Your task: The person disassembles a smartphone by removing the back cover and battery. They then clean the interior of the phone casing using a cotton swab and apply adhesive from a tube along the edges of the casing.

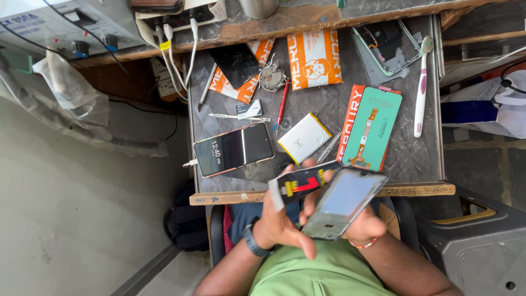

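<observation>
- Left hand point(276, 222) gripped one black battery point(300, 183); right hand point(364, 225) gripped one phone frame point(345, 203), both low centre, just past the table point(416, 159) edge.
- One lit phone point(234, 149), one toothbrush point(421, 87), one white battery point(304, 138) crowded the table.

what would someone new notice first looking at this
First, the two hands low in the middle: the left hand holds a black phone battery with red and yellow marks, and the right hand holds a bare silver phone frame. Above them on the grey worktable, a lit phone lies at the left, a white battery in the middle, and a green-backed screen panel at the right.
</observation>
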